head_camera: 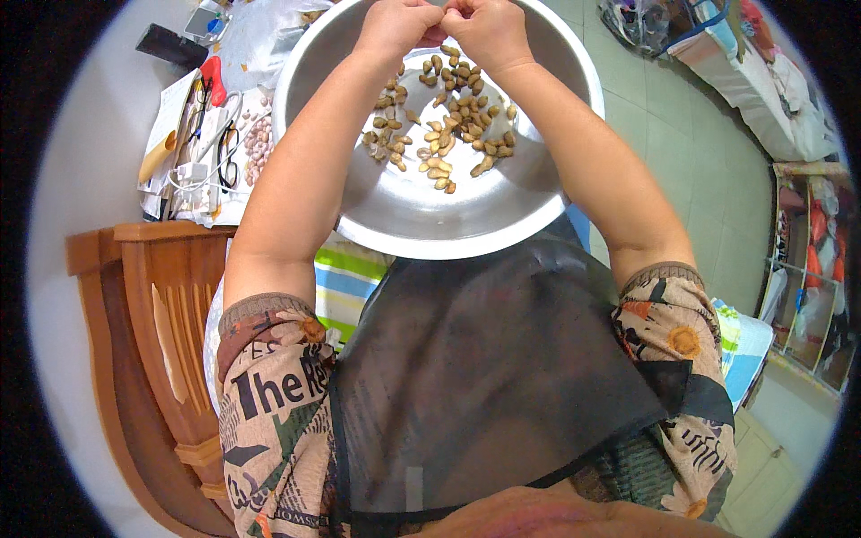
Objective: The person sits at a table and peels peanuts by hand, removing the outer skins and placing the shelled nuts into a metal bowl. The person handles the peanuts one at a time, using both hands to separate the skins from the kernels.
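My left hand [403,27] and my right hand [491,30] meet fingertip to fingertip over the far side of a wide metal basin [451,247]. Both have their fingers bent and pinched together, and whatever lies between them is hidden. Below them, many unshelled peanuts [464,114] are scattered over the basin's bottom, some in loose clusters. The basin's near rim is close to the black apron [484,376] on my front.
Left of the basin, a table bears pink peanut kernels [257,151], eyeglasses [229,155], a white charger [192,173] with cable and a black object [171,46]. A carved wooden armrest [168,232] stands nearer. Right are tiled floor [659,148], bags [767,87] and a shelf [807,276].
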The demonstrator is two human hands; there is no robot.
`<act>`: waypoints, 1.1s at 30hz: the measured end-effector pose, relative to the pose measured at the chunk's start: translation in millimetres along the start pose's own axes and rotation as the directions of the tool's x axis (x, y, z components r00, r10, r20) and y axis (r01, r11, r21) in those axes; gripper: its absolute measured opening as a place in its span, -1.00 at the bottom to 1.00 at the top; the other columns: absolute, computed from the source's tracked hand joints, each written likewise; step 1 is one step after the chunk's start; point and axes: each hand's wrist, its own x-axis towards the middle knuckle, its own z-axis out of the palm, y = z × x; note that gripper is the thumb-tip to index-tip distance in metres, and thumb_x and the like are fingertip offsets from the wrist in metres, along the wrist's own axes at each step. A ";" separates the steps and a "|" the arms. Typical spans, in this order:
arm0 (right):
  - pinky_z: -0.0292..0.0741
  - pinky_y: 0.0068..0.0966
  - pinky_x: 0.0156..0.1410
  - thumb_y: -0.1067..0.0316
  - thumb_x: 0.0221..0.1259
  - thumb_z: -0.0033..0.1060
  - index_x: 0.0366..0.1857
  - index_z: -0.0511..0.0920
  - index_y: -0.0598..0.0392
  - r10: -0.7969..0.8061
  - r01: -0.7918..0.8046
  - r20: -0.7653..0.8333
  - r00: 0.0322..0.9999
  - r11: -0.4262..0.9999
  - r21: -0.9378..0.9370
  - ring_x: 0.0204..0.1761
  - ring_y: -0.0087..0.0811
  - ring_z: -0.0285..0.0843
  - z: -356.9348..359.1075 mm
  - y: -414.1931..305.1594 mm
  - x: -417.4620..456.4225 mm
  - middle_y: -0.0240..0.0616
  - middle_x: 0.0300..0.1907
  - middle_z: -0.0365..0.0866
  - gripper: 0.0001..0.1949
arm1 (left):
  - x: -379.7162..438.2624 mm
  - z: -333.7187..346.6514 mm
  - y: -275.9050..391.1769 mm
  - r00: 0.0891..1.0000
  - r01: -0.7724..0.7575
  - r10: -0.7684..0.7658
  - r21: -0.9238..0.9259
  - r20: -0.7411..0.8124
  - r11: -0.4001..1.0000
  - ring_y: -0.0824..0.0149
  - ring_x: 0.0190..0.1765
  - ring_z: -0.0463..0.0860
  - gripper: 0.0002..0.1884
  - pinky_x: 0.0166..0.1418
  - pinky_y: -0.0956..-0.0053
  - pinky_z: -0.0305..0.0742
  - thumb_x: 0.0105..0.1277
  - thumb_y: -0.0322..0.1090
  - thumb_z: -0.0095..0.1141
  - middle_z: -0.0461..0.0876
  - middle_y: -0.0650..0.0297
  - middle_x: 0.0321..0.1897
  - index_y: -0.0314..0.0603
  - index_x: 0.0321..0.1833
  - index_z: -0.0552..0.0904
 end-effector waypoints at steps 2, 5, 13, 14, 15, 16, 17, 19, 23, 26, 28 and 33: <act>0.57 -0.23 -0.12 0.27 0.01 0.13 -0.51 0.64 0.15 0.040 -0.042 0.020 0.999 0.998 0.055 -0.30 -0.07 0.66 -4.6 -5.3 2.4 -0.01 -0.41 0.66 -0.82 | -0.1 3.8 -3.7 0.999 0.047 -0.050 -0.200 -0.012 0.979 0.32 -0.44 0.63 -0.88 -0.29 0.47 0.58 0.12 -0.40 0.17 0.64 0.17 -0.49 -0.34 -0.37 0.63; 0.58 -0.33 -0.16 0.23 0.04 0.14 -0.43 0.68 0.15 0.155 -0.181 0.154 0.976 0.969 0.168 -0.34 -0.19 0.69 -17.6 -16.8 7.9 -0.02 -0.42 0.68 -0.78 | -3.6 4.9 -2.5 0.998 0.047 -0.054 -0.312 -0.016 0.949 0.30 -0.42 0.65 -0.88 -0.28 0.46 0.58 0.17 -0.41 0.13 0.64 0.18 -0.44 -0.33 -0.31 0.61; 0.58 -0.39 -0.16 0.15 0.11 0.20 -0.34 0.70 0.13 0.091 -0.131 0.163 0.982 0.959 0.253 -0.32 -0.26 0.71 -9.3 -5.3 4.0 -0.07 -0.37 0.70 -0.74 | -6.6 -1.9 7.6 0.952 -0.230 0.261 0.192 -0.158 0.954 0.36 -0.44 0.65 -0.82 -0.31 0.48 0.54 0.18 -0.37 0.09 0.68 0.13 -0.52 -0.38 -0.35 0.66; 0.58 -0.39 -0.17 0.15 0.11 0.20 -0.34 0.70 0.13 0.076 -0.110 0.154 0.985 0.966 0.232 -0.33 -0.25 0.71 -8.8 -3.6 3.8 -0.08 -0.37 0.70 -0.73 | -8.3 -0.9 9.1 0.937 -0.259 0.306 0.256 -0.167 0.931 0.36 -0.43 0.65 -0.81 -0.31 0.46 0.54 0.17 -0.36 0.09 0.68 0.12 -0.53 -0.38 -0.35 0.67; 0.58 -0.39 -0.17 0.14 0.11 0.19 -0.34 0.70 0.13 0.058 -0.089 0.144 0.988 0.973 0.212 -0.33 -0.25 0.71 -9.0 -2.9 4.0 -0.08 -0.37 0.70 -0.73 | -8.2 -0.8 8.3 0.924 -0.284 0.344 0.303 -0.165 0.909 0.34 -0.43 0.66 -0.81 -0.31 0.44 0.54 0.17 -0.36 0.09 0.69 0.10 -0.52 -0.37 -0.34 0.67; 0.58 -0.38 -0.17 0.14 0.11 0.19 -0.34 0.71 0.13 0.054 -0.087 0.154 0.987 0.972 0.219 -0.33 -0.24 0.71 -9.4 -2.6 4.4 -0.08 -0.38 0.70 -0.73 | -8.0 -1.4 7.1 0.910 -0.309 0.381 0.350 -0.162 0.885 0.32 -0.43 0.66 -0.81 -0.30 0.43 0.54 0.16 -0.36 0.09 0.69 0.09 -0.51 -0.36 -0.34 0.68; 0.58 -0.38 -0.17 0.13 0.11 0.19 -0.33 0.71 0.12 0.049 -0.086 0.164 0.985 0.970 0.227 -0.32 -0.23 0.71 -10.1 -2.4 5.3 -0.08 -0.38 0.70 -0.72 | -7.8 -1.6 6.2 0.895 -0.331 0.418 0.395 -0.156 0.857 0.31 -0.43 0.67 -0.81 -0.29 0.41 0.54 0.15 -0.36 0.09 0.69 0.07 -0.50 -0.35 -0.33 0.68; 0.57 -0.37 -0.17 0.11 0.10 0.18 -0.32 0.71 0.12 0.056 -0.096 0.176 0.983 0.968 0.230 -0.32 -0.21 0.71 -11.4 -4.0 5.0 -0.08 -0.39 0.70 -0.71 | -10.4 -1.0 8.0 0.893 -0.344 0.426 0.390 -0.146 0.854 0.29 -0.43 0.67 -0.82 -0.29 0.39 0.54 0.14 -0.36 0.10 0.69 0.07 -0.51 -0.34 -0.33 0.68; 0.57 -0.37 -0.17 0.09 0.07 0.16 -0.32 0.71 0.10 0.084 -0.118 0.184 0.979 0.976 0.182 -0.31 -0.21 0.71 -9.7 -5.2 4.9 -0.06 -0.40 0.69 -0.70 | -12.2 0.5 8.5 0.879 -0.366 0.457 0.424 -0.135 0.828 0.28 -0.43 0.67 -0.82 -0.29 0.39 0.54 0.12 -0.36 0.10 0.68 0.07 -0.52 -0.34 -0.35 0.67; 0.58 -0.37 -0.19 0.10 0.03 0.16 -0.34 0.72 0.10 0.101 -0.126 0.172 0.980 0.982 0.142 -0.33 -0.24 0.72 -6.3 0.1 5.8 -0.06 -0.41 0.69 -0.69 | -12.6 4.7 8.5 0.889 -0.334 0.429 0.413 -0.162 0.847 0.30 -0.44 0.67 -0.83 -0.30 0.40 0.54 0.11 -0.37 0.10 0.68 0.08 -0.52 -0.35 -0.37 0.67; 0.59 -0.39 -0.21 0.10 0.01 0.16 -0.35 0.73 0.09 0.151 -0.175 0.165 0.975 0.975 0.139 -0.36 -0.27 0.72 -7.8 -2.4 5.7 -0.06 -0.43 0.69 -0.69 | -14.9 6.3 11.0 0.920 -0.286 0.358 0.350 -0.159 0.892 0.33 -0.44 0.67 -0.83 -0.31 0.42 0.54 0.11 -0.38 0.10 0.69 0.09 -0.53 -0.35 -0.37 0.67; 0.60 -0.49 -0.27 0.14 -0.03 0.19 -0.35 0.74 0.10 0.312 -0.352 0.231 0.921 0.923 0.157 -0.45 -0.41 0.71 -19.1 -11.3 9.4 -0.13 -0.50 0.71 -0.71 | -15.2 11.2 11.2 0.947 -0.237 0.268 0.176 -0.175 0.955 0.38 -0.45 0.66 -0.85 -0.31 0.49 0.56 0.13 -0.43 0.08 0.69 0.13 -0.53 -0.38 -0.36 0.67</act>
